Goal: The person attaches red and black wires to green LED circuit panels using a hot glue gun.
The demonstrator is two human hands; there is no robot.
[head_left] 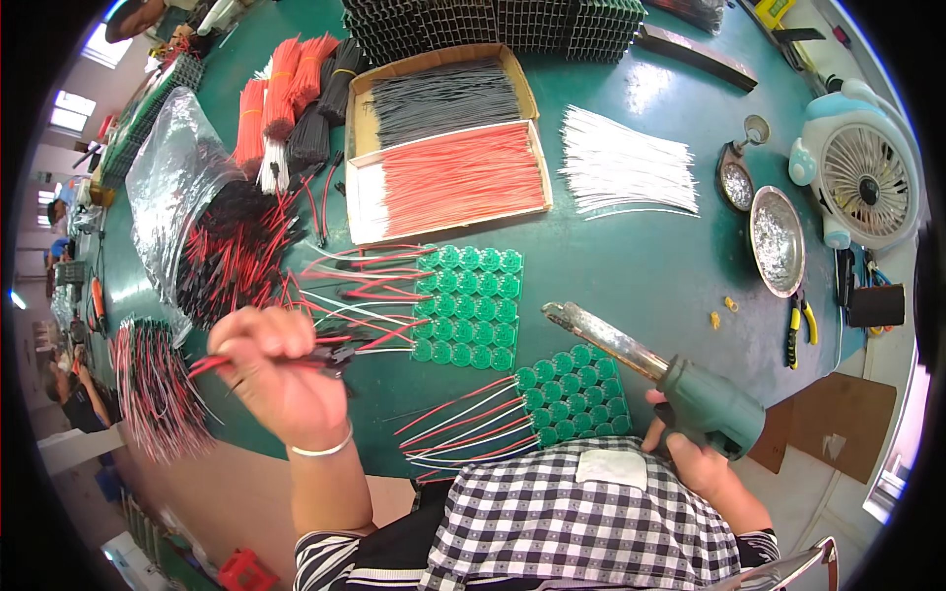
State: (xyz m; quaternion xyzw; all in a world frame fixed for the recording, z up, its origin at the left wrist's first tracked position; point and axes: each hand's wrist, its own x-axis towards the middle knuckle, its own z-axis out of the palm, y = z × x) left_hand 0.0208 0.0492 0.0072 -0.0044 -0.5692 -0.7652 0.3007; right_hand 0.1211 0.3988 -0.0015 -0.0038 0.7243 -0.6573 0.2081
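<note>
Red and black wires [296,360]: my left hand [271,374] pinches them, right hand [695,448] grips soldering iron [650,364]; both green boards [471,305] look partly wired.

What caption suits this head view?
Left hand pinches red-and-black wires; right hand grips a soldering iron.

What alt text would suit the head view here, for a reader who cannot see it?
A person's left hand pinches a bundle of red and black wires while the right hand grips a soldering iron over two green circuit board panels on a green table. Behind lie boxes of cut wires, solder dishes and a small fan.
</note>
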